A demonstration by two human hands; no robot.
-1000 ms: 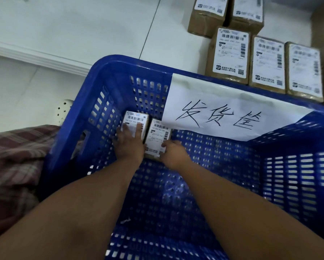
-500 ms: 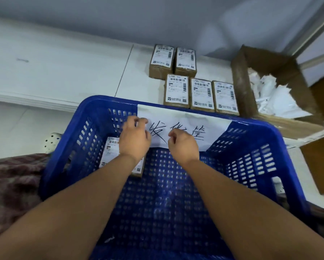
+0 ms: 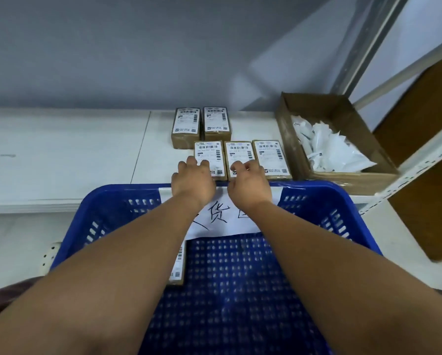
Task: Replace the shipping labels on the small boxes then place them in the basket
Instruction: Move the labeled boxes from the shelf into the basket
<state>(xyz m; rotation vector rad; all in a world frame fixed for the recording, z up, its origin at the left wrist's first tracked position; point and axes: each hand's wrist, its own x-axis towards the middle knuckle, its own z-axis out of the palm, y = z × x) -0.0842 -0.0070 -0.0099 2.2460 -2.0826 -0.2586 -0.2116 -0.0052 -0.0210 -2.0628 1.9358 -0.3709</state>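
Hands rose from basket point(image 3: 107, 198) | left hand point(image 3: 193, 181), right hand point(image 3: 249, 185) curled over front boxes point(image 3: 209, 152), grip unclear | stowed box point(image 3: 177, 265) half-hidden

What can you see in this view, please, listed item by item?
Small boxes: five, brown with white labels, in two rows on the table.
Box in basket: one visible, brown, partly under the left forearm.
Basket: one, blue, nearest.
Sign: one, white, handwritten, on the basket's far wall.
Carton: one, brown, open, right of the boxes.
Bags: several, white, inside the carton.
Table: one, white.
Left hand: over the front-left box.
Right hand: over the front-middle box.
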